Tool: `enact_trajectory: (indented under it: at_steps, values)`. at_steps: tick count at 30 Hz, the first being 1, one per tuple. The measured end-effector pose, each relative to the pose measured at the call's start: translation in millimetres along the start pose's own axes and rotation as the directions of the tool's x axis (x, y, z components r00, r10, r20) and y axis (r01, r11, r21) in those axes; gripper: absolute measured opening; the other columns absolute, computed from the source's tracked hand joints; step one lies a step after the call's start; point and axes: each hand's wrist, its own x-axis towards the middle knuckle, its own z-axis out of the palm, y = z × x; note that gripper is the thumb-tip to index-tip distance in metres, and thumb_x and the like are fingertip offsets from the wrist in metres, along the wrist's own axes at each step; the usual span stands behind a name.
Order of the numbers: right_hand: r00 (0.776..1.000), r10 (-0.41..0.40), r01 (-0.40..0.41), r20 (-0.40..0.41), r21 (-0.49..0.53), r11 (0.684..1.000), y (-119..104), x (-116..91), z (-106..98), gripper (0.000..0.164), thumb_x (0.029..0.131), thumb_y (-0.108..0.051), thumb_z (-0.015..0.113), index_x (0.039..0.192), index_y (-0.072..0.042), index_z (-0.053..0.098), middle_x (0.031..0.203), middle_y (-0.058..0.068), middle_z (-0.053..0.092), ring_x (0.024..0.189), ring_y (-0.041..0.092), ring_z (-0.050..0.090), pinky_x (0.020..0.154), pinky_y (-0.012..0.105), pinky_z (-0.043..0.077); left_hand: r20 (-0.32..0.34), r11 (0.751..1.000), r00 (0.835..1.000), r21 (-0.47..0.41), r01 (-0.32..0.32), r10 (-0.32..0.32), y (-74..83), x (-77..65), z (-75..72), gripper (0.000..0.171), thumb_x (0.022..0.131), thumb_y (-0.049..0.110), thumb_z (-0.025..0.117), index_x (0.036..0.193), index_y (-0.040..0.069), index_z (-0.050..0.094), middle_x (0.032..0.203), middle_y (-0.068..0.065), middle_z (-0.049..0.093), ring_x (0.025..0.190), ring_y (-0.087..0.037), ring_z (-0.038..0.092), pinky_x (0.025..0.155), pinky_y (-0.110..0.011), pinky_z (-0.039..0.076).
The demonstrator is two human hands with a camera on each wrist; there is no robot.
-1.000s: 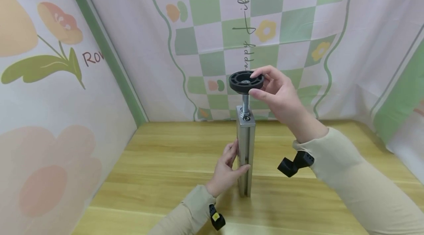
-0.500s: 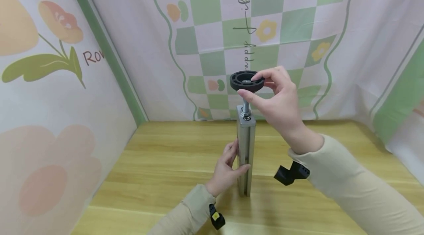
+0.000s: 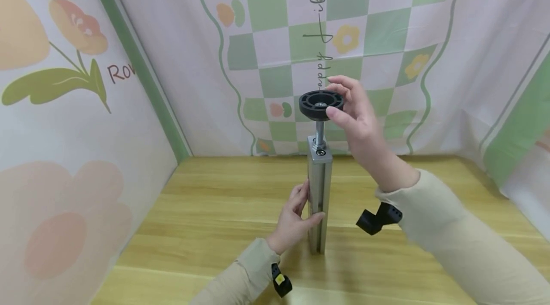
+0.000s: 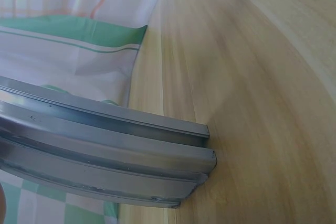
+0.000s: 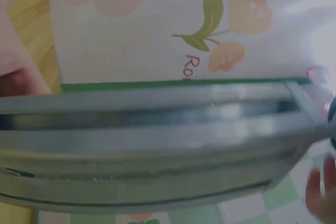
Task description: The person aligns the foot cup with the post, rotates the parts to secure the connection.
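Observation:
An aluminium profile point(image 3: 319, 200) stands upright on the table. From the plate at its top rises a threaded rod point(image 3: 320, 132), which carries a round black levelling foot point(image 3: 315, 113). My left hand point(image 3: 290, 226) grips the profile low down, thumb on the near face and fingers on the left side. At the foot, the thumb of my right hand point(image 3: 360, 123) touches or nearly touches the rim; its fingers are spread loosely behind. The profile's lower end point(image 4: 105, 145) meets the table in the left wrist view. Close to the right wrist camera, the profile point(image 5: 147, 140) looks blurred.
The wooden table point(image 3: 215, 209) is bounded by printed cloth point(image 3: 275, 47) at the back and a flowered panel point(image 3: 60, 142) on the left. A black camera mount point(image 3: 378, 219) hangs from the right sleeve; another point(image 3: 281, 282) sits on the left.
Half a second ago my right thumb and fingers were around the foot's rim. Since then the fingers have lifted off and back, and the thumb has shifted right. My left hand stays put.

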Motion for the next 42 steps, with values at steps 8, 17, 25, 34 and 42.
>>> enact_trajectory:
  at_steps: [8,17,25,34,42]
  values:
    - [0.902,0.110,-0.314,0.417,0.459,0.831,11.4,18.7,-22.6,0.052,0.093,-0.020,0.037,0.144,-0.011,0.027,0.130,0.010,0.049,0.116,0.017,0.052,0.103,0.028,0.040,0.001,1.000,1.000,-0.009,-0.008,0.008,-0.2,-0.1,-0.2,0.079,0.085,-0.010,0.061,0.149,0.002,0.016,0.132,-0.026,0.033,0.118,-0.004,0.038,0.111,-0.019,0.027]
    - [0.843,0.012,-0.348,0.538,0.528,0.775,19.8,25.3,-29.6,0.044,0.094,-0.016,0.035,0.136,-0.007,0.044,0.129,0.012,0.053,0.118,0.019,0.050,0.103,0.031,0.040,0.005,1.000,1.000,0.008,-0.023,0.023,-3.0,-0.7,-0.6,0.083,0.085,-0.010,0.062,0.150,0.013,0.016,0.131,-0.026,0.034,0.117,-0.004,0.038,0.112,-0.021,0.027]
    - [0.893,0.007,-0.237,0.451,0.456,0.858,18.6,19.8,-30.5,0.036,0.094,-0.012,0.039,0.127,-0.007,0.051,0.126,0.012,0.050,0.116,0.019,0.052,0.101,0.025,0.043,0.003,0.999,0.999,-0.001,-0.036,0.036,-2.0,-0.8,-0.1,0.084,0.084,-0.010,0.062,0.150,0.014,0.016,0.133,-0.027,0.032,0.116,-0.004,0.038,0.111,-0.021,0.029]
    - [0.962,0.052,-0.161,0.268,0.403,0.901,9.2,11.4,-23.9,0.025,0.090,-0.008,0.056,0.114,-0.006,0.059,0.117,0.010,0.058,0.109,0.017,0.057,0.098,0.023,0.046,0.008,1.000,1.000,-0.005,-0.025,0.025,-2.6,-0.7,-0.1,0.083,0.084,-0.010,0.062,0.150,0.011,0.015,0.132,-0.026,0.033,0.115,-0.004,0.038,0.111,-0.019,0.029]
    - [0.990,0.139,-0.138,-0.008,0.106,0.985,-6.1,3.0,-13.3,0.028,0.083,0.009,0.053,0.097,-0.014,0.061,0.108,0.001,0.064,0.095,0.012,0.059,0.082,0.017,0.051,0.006,1.000,1.000,-0.004,-0.028,0.028,-4.5,-1.1,0.2,0.080,0.086,-0.009,0.060,0.150,0.008,0.015,0.131,-0.026,0.032,0.116,-0.004,0.038,0.112,-0.019,0.026]
